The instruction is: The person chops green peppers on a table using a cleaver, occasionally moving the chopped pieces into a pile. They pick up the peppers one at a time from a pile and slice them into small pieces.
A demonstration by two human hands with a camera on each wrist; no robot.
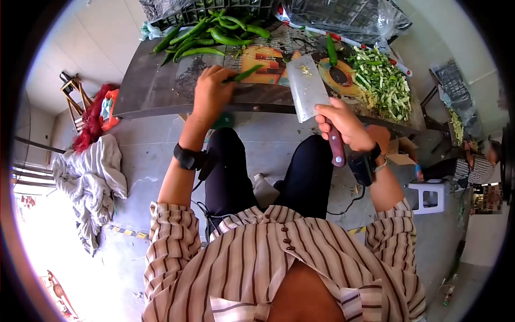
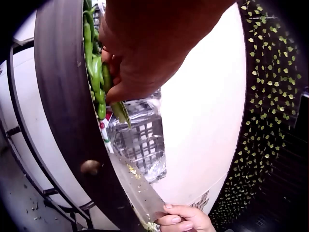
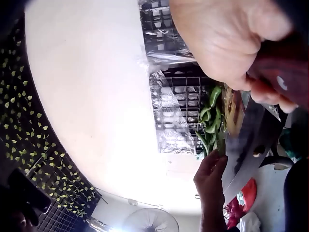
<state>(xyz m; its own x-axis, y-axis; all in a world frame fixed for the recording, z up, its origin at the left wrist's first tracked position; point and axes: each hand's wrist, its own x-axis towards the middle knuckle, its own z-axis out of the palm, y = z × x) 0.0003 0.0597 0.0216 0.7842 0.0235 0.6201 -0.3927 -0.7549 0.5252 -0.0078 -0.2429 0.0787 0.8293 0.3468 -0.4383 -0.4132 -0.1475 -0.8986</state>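
Remotely, I am pinching a green pepper (image 1: 250,72) between the fingers of my left hand (image 1: 211,91), its free end pointing rightward over the near part of the desk (image 1: 153,83). The fingers of my right hand (image 1: 346,124) are wrapping round the reddish-brown handle (image 1: 336,146) of a cleaver (image 1: 307,86), whose broad blade is tilting away from the body, yellowish bits clinging to its face. Pepper and blade are staying apart. Just beyond the blade, a second pepper (image 1: 331,49) is lying on the desk, while a heap of chopped greens (image 1: 378,80) is spreading at the right. Whole peppers (image 1: 214,36) are piling up on the far left side, and plastic-draped crates (image 1: 343,24) are standing behind. Farther out, a seated person (image 1: 475,169) is appearing at the right near a white stool (image 1: 428,188); grey cloth (image 1: 88,166) is hanging at the left.
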